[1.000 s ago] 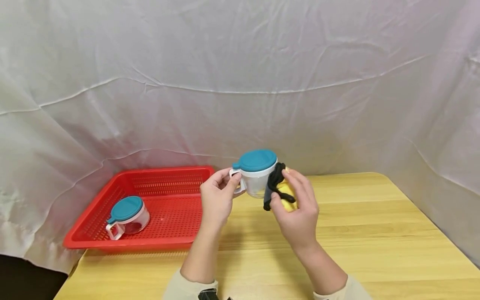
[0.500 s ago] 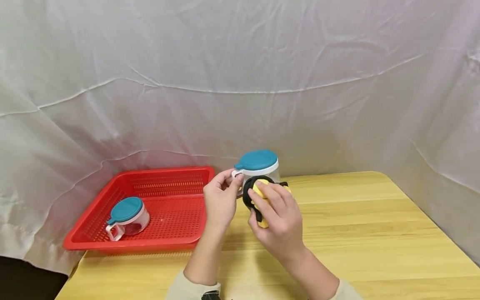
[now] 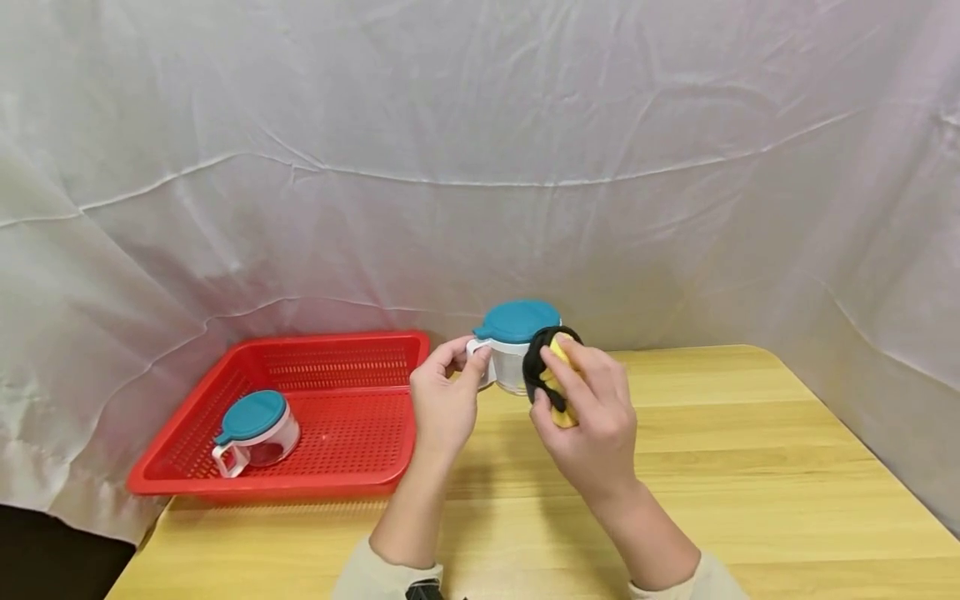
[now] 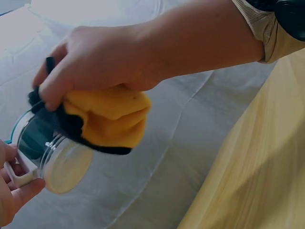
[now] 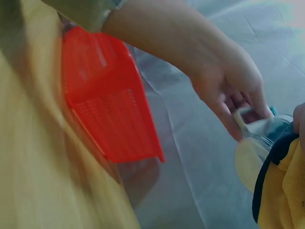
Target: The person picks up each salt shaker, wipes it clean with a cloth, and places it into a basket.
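My left hand (image 3: 446,396) grips the white handle of a clear jar (image 3: 510,367) with a teal lid (image 3: 519,322), held up above the table. Bunched in my right hand (image 3: 592,417) is a yellow cloth with black edging (image 3: 558,387), pressed against the jar's right side. In the left wrist view the cloth (image 4: 112,117) wraps over the jar's wall, and the round clear base (image 4: 69,169) faces the camera. From the right wrist, the left fingers (image 5: 228,117) show curled through the handle.
A red perforated basket (image 3: 345,479) stands on the left of the wooden table (image 3: 720,483). Inside it rests a second jar (image 3: 272,442) with a teal lid and white handle. Pale fabric (image 3: 480,167) hangs behind the table and along its sides.
The right hand with the cloth swept left across the jar's front, then back to its right side. The left hand with the jar shifted slightly right.
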`<action>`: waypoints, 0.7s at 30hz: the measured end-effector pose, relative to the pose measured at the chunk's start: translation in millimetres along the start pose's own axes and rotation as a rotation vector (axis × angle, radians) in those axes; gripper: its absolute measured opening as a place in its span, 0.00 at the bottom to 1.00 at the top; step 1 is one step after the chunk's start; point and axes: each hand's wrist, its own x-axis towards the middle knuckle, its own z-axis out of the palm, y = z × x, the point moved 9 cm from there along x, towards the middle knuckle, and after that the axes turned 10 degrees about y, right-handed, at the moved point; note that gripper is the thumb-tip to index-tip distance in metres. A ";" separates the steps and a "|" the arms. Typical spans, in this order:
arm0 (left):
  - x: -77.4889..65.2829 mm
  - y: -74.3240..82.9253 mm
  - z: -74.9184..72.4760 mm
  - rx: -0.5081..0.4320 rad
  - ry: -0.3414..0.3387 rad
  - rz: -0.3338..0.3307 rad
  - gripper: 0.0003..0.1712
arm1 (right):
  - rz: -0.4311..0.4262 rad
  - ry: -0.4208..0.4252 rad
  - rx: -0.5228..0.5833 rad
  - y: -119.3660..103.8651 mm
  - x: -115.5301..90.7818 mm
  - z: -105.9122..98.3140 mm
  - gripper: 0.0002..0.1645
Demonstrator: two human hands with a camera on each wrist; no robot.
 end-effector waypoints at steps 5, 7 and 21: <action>-2.9 21.7 -5.9 -0.003 0.026 0.018 0.10 | -0.156 -0.057 0.010 -25.7 -8.4 13.0 0.18; -2.8 29.2 -10.0 0.002 0.044 0.027 0.10 | -0.178 -0.103 0.003 -30.8 -14.0 18.5 0.19; 16.2 -6.1 -21.8 -0.132 0.099 -0.105 0.13 | -0.057 -0.101 0.015 -0.8 -10.3 10.4 0.22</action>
